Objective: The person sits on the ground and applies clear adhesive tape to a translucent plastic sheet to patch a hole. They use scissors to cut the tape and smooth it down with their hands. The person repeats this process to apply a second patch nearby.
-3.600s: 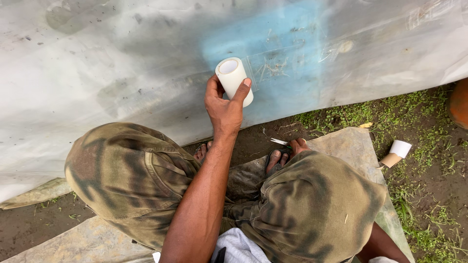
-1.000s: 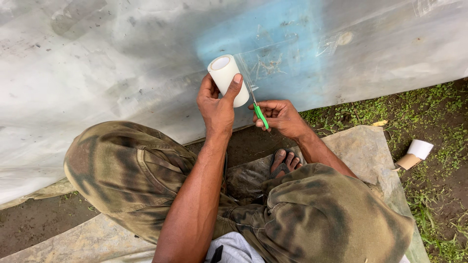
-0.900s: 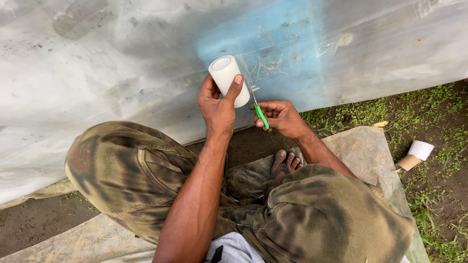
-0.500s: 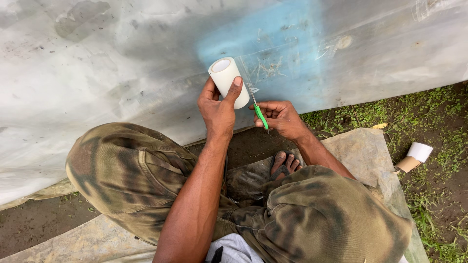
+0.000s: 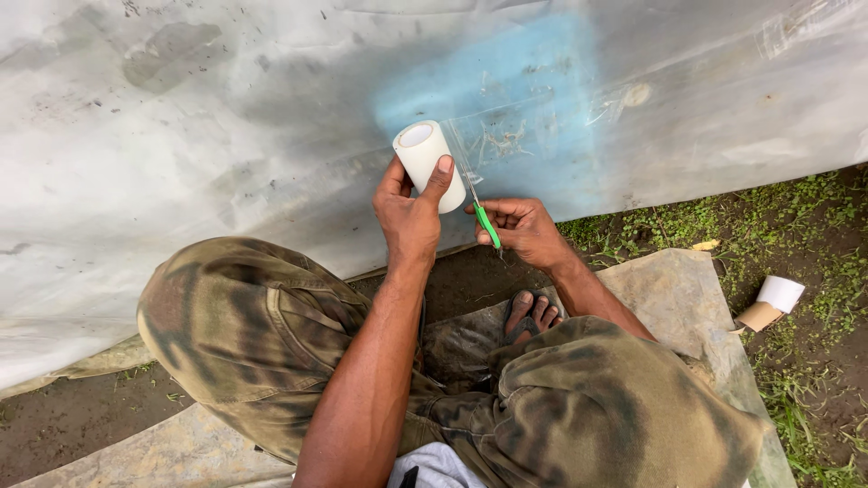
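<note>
Tape roll point(image 5: 427, 163), white, gripped in left hand point(image 5: 411, 212), held up against grey plastic sheet point(image 5: 181, 136) over its blue patch point(image 5: 488, 81). Clear strip point(image 5: 506, 136) pulled off roll, lying on patch. Right hand point(image 5: 529, 233) closed on green-handled cutter point(image 5: 486, 224), blade at strip just beside roll. Judged: cutting step; calls for taut strip, short stroke. Room tight by knees; sheet's lower edge near, open ground to right, spare roll point(image 5: 768, 303) well apart.
</note>
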